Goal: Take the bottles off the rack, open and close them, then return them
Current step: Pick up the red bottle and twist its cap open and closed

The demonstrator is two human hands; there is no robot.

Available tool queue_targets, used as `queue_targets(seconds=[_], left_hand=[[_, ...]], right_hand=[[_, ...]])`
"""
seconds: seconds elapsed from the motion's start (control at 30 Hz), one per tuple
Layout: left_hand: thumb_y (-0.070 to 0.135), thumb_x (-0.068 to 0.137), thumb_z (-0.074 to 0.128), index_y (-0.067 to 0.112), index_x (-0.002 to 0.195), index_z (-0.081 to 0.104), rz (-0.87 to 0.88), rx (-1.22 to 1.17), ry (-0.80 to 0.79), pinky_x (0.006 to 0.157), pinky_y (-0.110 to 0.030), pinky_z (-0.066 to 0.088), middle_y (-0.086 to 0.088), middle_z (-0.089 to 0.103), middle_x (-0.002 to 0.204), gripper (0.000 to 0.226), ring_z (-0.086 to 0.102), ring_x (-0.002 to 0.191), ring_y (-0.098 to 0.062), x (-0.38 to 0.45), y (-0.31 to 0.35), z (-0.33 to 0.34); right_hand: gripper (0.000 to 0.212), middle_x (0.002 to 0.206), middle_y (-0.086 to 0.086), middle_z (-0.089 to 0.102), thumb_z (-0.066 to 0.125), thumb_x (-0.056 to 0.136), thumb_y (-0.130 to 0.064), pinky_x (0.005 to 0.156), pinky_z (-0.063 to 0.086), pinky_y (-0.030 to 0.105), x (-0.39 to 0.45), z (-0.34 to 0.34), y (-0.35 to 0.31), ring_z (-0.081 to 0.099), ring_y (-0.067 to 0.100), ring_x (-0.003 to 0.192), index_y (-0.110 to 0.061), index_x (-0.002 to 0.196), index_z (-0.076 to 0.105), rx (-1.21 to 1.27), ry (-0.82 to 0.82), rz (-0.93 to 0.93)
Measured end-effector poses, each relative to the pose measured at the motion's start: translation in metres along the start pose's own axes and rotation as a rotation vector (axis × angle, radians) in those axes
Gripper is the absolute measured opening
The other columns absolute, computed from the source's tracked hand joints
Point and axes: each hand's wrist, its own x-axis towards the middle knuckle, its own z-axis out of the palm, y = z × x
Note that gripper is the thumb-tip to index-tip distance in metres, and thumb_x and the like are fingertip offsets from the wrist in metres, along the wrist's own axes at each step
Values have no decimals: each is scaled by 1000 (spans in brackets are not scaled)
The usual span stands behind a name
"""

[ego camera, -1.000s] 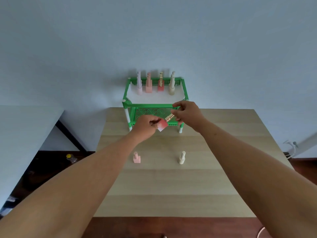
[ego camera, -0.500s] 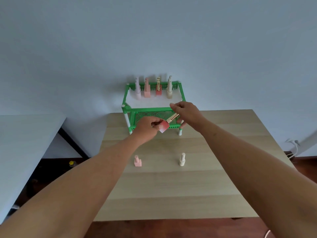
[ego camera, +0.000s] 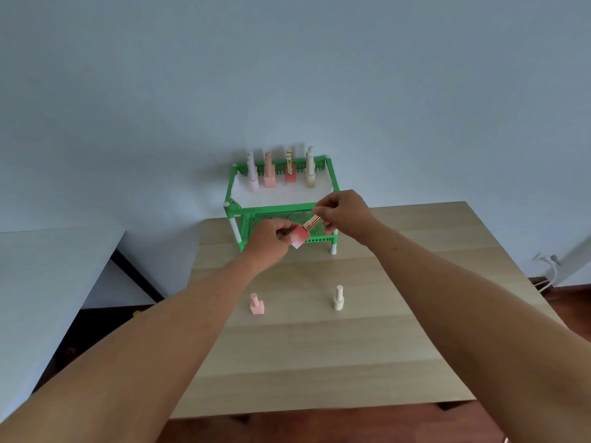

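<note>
A green two-tier rack (ego camera: 235, 190) stands at the table's far edge against the wall. Several small bottles line the back of its top shelf, among them a red one with a gold cap (ego camera: 290, 172). In front of the rack my left hand (ego camera: 268, 239) grips the square red-pink body of a bottle (ego camera: 299, 237), held tilted. My right hand (ego camera: 343, 211) pinches its gold cap (ego camera: 311, 222), which sits against the bottle's neck. A pink bottle (ego camera: 256, 304) and a cream bottle (ego camera: 338, 298) stand upright on the table, nearer to me.
The wooden table (ego camera: 319, 362) reaches from the rack toward me. A white desk (ego camera: 38, 282) stands to the left across a gap. A white cable (ego camera: 548, 273) hangs at the far right by the wall.
The camera has tilted, so the rack and hands sit lower in view. My hands stay together on the red-pink bottle; the right hand has shifted slightly on the gold cap.
</note>
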Motion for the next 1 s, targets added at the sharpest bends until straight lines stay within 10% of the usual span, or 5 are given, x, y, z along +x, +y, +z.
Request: queue_targets(seconds=[0.17,0.53,0.73,1.0], left_hand=[[2,90,57,11,119,66,4,24,67,73,-14,37,-6,68,113,32,55,94,-11,-3,3,2],[-2,89,56,10,119,65,-46,-62,125,66,-2,38,-5,68,112,34,57,92,-9,-6,-19,14],[22,91,65,14,116,67,-132,-200,72,75,-11,45,0,70,109,27,64,93,-9,-14,-50,38],[3,90,53,12,109,72,-235,-35,69,85,-32,48,-13,64,102,28,61,93,-22,-33,-98,86]], right_hand=[[18,63,2,68,70,89,-26,42,48,18,-1,10,-2,68,17,45,-15,74,70,-61,83,6],[24,80,16,63,64,94,-19,64,63,41,-1,43,16,65,22,60,0,107,59,379,-134,209],[28,85,14,69,70,85,2,64,62,29,-4,72,60,69,20,73,5,112,64,291,-250,235],[18,91,10,72,62,86,2,75,60,42,-8,115,116,73,28,73,-12,93,71,-133,-214,154]])
